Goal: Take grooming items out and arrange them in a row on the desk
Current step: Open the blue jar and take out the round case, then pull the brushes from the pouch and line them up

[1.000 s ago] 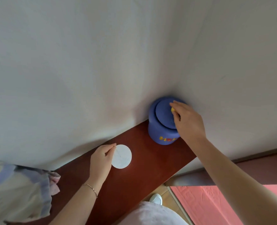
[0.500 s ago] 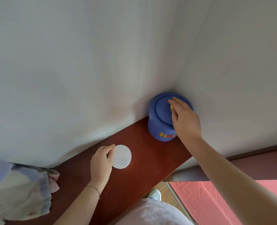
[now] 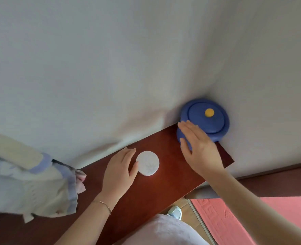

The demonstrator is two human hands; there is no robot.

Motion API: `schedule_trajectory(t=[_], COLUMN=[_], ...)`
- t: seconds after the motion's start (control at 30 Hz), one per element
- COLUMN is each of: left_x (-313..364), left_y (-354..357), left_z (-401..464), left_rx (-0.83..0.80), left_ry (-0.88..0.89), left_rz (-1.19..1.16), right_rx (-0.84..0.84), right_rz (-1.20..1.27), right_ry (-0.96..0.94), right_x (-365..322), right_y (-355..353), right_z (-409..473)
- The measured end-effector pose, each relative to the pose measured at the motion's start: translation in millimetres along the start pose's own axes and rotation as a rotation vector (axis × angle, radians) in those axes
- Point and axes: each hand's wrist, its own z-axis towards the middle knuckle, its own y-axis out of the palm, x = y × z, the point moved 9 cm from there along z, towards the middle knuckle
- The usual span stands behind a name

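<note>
A blue lidded jar (image 3: 205, 119) with a yellow knob stands in the wall corner at the far right end of the red-brown desk (image 3: 165, 190). My right hand (image 3: 198, 149) hovers in front of the jar's left side, fingers spread, holding nothing. A flat round white item (image 3: 148, 163) lies on the desk to the left of the jar. My left hand (image 3: 120, 167) rests beside it, fingers loose, thumb tip touching its left edge.
A pale cloth bag with blue trim (image 3: 27, 179) lies on the desk's left end. White walls rise right behind the narrow desk. Below its front edge are a pink mat (image 3: 234, 220), wooden floor and a white shoe (image 3: 175, 212).
My right hand has let go of the jar's lid knob and drawn back to the left, fingers open. My left hand has loosened its pinch on the white round item.
</note>
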Motion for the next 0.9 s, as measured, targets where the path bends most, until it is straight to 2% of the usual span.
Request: schedule_trajectory(t=[0.13, 0.27, 0.5, 0.9], left_x=[-9, -23, -47, -45], left_y=[-22, -44, -60, -81], left_z=[-19, -45, -96, -211], left_rx=[0.021, 0.045, 0.036, 0.093], left_ry=[0.039, 0.047, -0.014, -0.294], left_rz=[0.088, 0.154, 0.202, 0.215], right_rx=[-0.281, -0.455, -0.542, -0.661], right_rz=[-0.078, -0.197, -0.300, -0.136], right_ry=[-0.133, -0.161, -0.236, -0.308], right_x=[-51, -79, -112, -146], right_y=[59, 91, 109, 110], right_z=[-35, -58, -88, -151])
